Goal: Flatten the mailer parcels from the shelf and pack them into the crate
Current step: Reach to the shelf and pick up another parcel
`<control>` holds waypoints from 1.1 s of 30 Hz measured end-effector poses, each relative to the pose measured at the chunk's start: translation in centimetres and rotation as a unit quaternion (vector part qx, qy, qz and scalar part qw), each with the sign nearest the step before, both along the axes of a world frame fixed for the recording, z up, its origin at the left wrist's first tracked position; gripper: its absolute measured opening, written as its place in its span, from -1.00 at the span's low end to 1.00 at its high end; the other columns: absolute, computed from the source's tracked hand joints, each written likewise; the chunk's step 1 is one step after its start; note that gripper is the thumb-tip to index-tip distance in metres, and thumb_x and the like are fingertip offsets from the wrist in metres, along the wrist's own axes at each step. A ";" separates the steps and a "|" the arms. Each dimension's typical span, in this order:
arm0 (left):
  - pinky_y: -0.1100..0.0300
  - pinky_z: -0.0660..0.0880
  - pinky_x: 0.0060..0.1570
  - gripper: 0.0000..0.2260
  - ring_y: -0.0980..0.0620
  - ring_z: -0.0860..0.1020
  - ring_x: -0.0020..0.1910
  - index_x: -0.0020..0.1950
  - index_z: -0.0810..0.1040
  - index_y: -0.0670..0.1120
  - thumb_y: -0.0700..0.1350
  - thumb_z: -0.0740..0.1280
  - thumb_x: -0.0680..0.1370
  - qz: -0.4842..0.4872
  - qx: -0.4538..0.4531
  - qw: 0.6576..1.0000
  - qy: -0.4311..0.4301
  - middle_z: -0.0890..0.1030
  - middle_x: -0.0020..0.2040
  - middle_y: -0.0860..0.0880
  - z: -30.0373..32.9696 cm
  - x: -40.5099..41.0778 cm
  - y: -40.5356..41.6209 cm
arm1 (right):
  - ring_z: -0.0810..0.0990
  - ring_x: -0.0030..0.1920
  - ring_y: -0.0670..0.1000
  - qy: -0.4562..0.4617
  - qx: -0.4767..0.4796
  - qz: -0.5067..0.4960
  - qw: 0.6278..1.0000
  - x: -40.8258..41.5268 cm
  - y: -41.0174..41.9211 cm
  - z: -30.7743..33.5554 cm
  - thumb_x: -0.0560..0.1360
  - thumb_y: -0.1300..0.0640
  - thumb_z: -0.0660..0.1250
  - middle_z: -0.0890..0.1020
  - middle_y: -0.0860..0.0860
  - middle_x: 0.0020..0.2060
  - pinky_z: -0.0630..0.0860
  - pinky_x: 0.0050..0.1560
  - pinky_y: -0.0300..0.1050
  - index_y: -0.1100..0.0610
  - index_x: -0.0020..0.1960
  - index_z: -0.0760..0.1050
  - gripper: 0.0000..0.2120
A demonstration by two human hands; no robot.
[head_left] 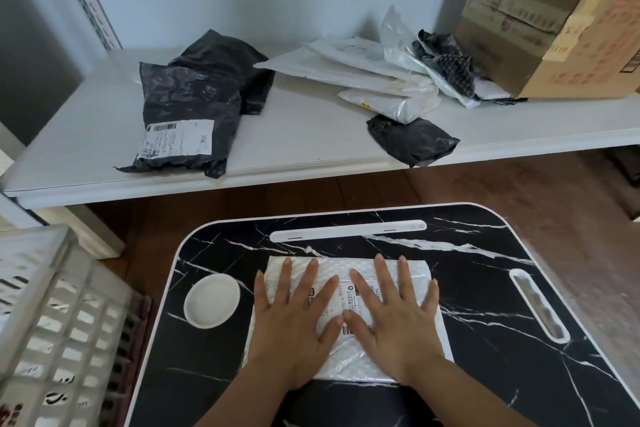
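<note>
A white bubble mailer (pixel 341 272) with a printed label lies flat on the black marble-patterned table (pixel 485 305). My left hand (pixel 294 329) and my right hand (pixel 398 319) press down on it side by side, fingers straight and spread. On the white shelf (pixel 304 135) behind lie a large black mailer (pixel 194 104) with a label, a small black mailer (pixel 414 140) and a pile of white and clear mailers (pixel 374 76). The grey slatted crate (pixel 59 322) stands at the lower left beside the table.
A small white round dish (pixel 212 300) sits on the table left of the mailer. A white slot (pixel 348 230) runs along the table's far edge and an oval one (pixel 538 305) on its right. A cardboard box (pixel 550 17) stands on the shelf's right end.
</note>
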State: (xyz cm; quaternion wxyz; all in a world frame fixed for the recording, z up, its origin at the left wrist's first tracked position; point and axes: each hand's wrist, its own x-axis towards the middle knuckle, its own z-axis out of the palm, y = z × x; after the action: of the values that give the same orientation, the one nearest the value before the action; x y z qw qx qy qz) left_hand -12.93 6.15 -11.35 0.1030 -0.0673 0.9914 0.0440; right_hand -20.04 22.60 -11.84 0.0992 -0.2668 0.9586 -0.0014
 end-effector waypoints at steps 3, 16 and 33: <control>-0.29 -0.38 0.37 -0.45 -0.10 -0.39 0.49 0.50 -0.22 0.29 0.36 -0.21 0.53 0.009 0.019 1.000 -0.011 -0.35 0.51 0.11 0.3 -0.6 -0.3 | -0.42 0.48 0.05 -0.048 -0.063 -0.031 0.996 -0.5 0.6 1.0 0.46 -0.42 -0.26 -0.37 -0.08 0.49 -0.32 0.42 0.28 -0.27 0.50 -0.22 -0.35; 0.14 0.54 -0.07 -0.56 -0.02 0.59 -0.06 0.36 0.43 -0.09 -0.11 0.40 0.50 0.476 0.439 0.751 0.132 0.61 0.09 -0.06 5.1 0.5 -4.1 | 0.53 0.11 0.20 -0.133 -0.325 -0.451 0.820 -1.4 -0.1 5.7 0.38 0.08 0.52 0.53 0.20 0.17 0.46 -0.14 -0.03 0.24 0.38 0.31 -0.32; 0.15 0.46 -0.04 -0.87 -0.12 0.54 -0.03 0.08 0.51 -0.11 -0.16 0.27 0.56 0.574 0.249 0.691 0.362 0.58 -0.01 -0.12 19.1 23.5 -31.3 | 0.59 -0.11 -0.01 -0.297 -0.446 -0.013 0.844 13.4 -27.0 17.3 0.43 0.21 0.46 0.62 0.02 -0.11 0.57 -0.06 -0.04 0.13 -0.03 0.49 -0.83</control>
State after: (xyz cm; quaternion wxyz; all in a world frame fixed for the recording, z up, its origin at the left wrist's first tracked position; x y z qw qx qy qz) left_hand 10.61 -25.17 7.75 -0.2963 -0.5736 0.6731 0.3607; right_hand -6.67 -4.38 5.47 0.2495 -0.2567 0.7824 -0.5097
